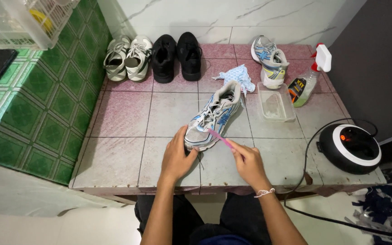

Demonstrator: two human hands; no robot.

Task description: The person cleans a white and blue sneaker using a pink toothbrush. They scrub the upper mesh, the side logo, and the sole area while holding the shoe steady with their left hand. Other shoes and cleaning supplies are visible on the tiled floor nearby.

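Right grip (247, 159) presses pink toothbrush (221, 139) against sneaker (214, 115).

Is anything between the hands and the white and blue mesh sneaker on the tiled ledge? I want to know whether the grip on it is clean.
Nothing visible. The left hand rests directly on the toe of the white and blue mesh sneaker, and the right hand holds a thin pink brush whose tip reaches the toe.
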